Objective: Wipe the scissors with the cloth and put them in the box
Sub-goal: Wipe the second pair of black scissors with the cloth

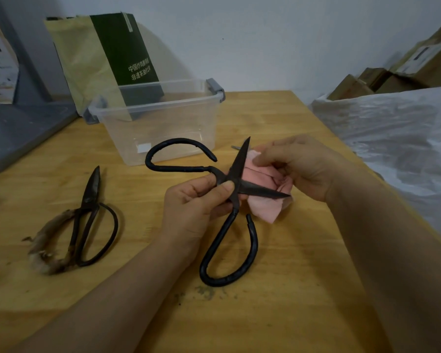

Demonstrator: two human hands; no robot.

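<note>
Wiping looks to be under way in the head view. The left hand (196, 207) pinches the open scissors (236, 164) at the pivot, thumb over the joint and fingers curled beneath, holding them just above the table (278, 309). The blades stand spread, one pointing up toward the box (158, 108), the other out to the right. The right hand (299, 169) grips the pink cloth (259, 179), fingers curled round it. The cloth is bunched between the blades and touches both near where they cross.

The box is clear plastic with no lid on it and sits just behind the hands. It seems to hold nothing, though its see-through walls blur into the green bag (122, 52) behind, so I would not swear to it.

A second pair (92, 217) lies closed on the table to the left, well apart from the hands, with frayed brownish wrapping on one handle. Whether it has been wiped I cannot tell.

By my reading the task is at an early stage, with one pair in mid-wipe and none boxed. Left to do: finish the blades, close the scissors, set them in the box, then likely treat the second pair the same way.
</note>
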